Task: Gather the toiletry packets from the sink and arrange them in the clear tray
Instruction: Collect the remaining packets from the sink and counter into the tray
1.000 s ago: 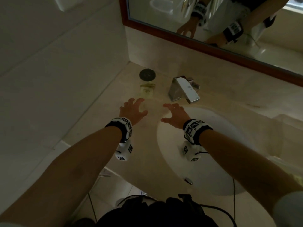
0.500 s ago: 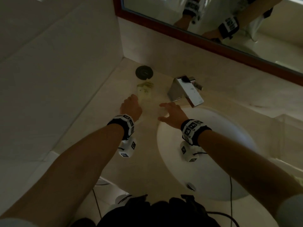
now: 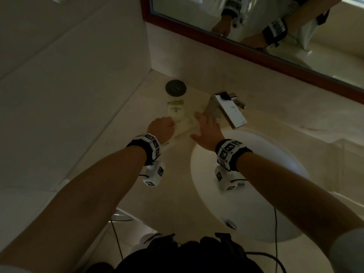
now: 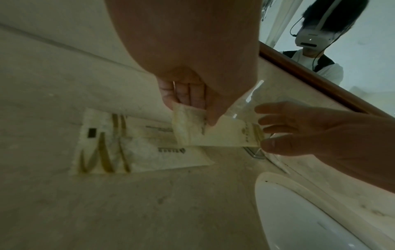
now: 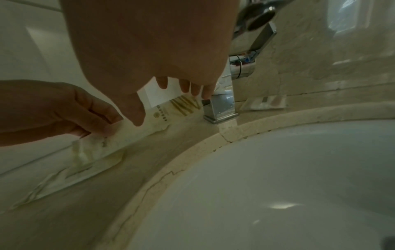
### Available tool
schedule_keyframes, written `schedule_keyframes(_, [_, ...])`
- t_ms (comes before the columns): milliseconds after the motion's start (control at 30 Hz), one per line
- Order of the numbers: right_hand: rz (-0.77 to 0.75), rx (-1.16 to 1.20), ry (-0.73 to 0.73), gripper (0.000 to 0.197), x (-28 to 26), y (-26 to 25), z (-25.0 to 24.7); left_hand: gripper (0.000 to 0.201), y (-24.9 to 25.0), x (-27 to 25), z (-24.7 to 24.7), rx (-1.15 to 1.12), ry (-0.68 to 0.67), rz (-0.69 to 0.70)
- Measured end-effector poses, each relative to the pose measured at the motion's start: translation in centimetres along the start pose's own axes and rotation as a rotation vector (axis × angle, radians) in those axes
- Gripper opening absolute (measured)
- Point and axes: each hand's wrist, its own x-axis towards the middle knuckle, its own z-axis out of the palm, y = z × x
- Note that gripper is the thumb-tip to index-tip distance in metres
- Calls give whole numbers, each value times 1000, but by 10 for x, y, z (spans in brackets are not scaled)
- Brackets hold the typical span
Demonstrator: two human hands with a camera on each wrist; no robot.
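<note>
A cream toiletry packet with gold stripes hangs just above the counter. My left hand pinches its near end between thumb and fingers. My right hand is at its other end with straight, spread fingers, the thumb touching the packet. A second striped packet lies flat on the counter below. In the head view both hands meet over the packets left of the faucet. A clear plastic edge shows behind the held packet; I cannot make out the whole tray.
The chrome faucet stands just right of my right hand. The white sink basin lies below my right forearm. A dark round disc sits in the back corner. Walls close the left and back; a mirror hangs above.
Both hands have moved forward to the packets by the faucet. My left hand's fingers went from spread to pinching a packet.
</note>
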Motion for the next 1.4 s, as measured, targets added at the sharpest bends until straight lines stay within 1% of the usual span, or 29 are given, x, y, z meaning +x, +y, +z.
schedule_keyframes(67, [-37, -77, 23, 69, -3, -2, 1, 26, 1, -5, 0, -21, -36, 32])
schedule_keyframes(167, [-80, -228, 32, 42, -5, -1, 3, 23, 0, -13, 1, -79, -95, 64])
schedule_keyframes(233, [-111, -285, 7, 35, -7, -1, 4, 20, -3, -16, 2, -107, -131, 87])
schedule_keyframes(333, [-122, -260, -96, 32, -15, -6, 2, 17, -4, -21, 4, -116, -143, 114])
schedule_keyframes(400, [-75, -186, -126, 30, -20, -8, 0, 20, -4, -25, 4, -126, -132, 118])
schedule_keyframes(433, [-41, -143, -128, 29, -22, -7, -1, 24, -4, -26, 4, -125, -113, 111])
schedule_keyframes(500, [11, -94, -124, 28, -25, -4, -1, 39, -7, -26, 3, -104, -66, 67])
schedule_keyframes(533, [33, -87, -124, 29, -26, -2, -1, 46, -10, -25, 4, -56, -51, 36])
schedule_keyframes(600, [75, -82, -124, 31, -29, 4, -2, 54, -16, -25, 3, 138, -54, -24])
schedule_keyframes(667, [108, -74, -126, 31, -33, 10, -3, 54, -20, -26, 2, 322, -75, -73])
schedule_keyframes(767, [150, -56, -119, 30, -38, 18, -3, 53, -22, -28, 7, 408, -83, -112])
schedule_keyframes(867, [196, -38, -101, 28, -42, 25, -4, 49, -15, -28, 12, 411, -52, -101])
schedule_keyframes(933, [220, -28, -101, 27, -45, 30, -4, 44, -10, -28, 14, 402, -44, -104])
schedule_keyframes(1000, [242, -23, -101, 27, -48, 34, -5, 40, -5, -30, 15, 396, -56, -102])
schedule_keyframes(1067, [271, -10, -93, 27, -51, 40, -7, 42, 0, -33, 17, 359, -82, -96])
schedule_keyframes(1233, [308, 17, -70, 27, -63, 54, -16, 40, 28, -41, 24, 223, -124, -20])
schedule_keyframes(1400, [301, -14, -40, 28, -82, 77, -27, 28, 61, -47, 37, 174, -144, 54])
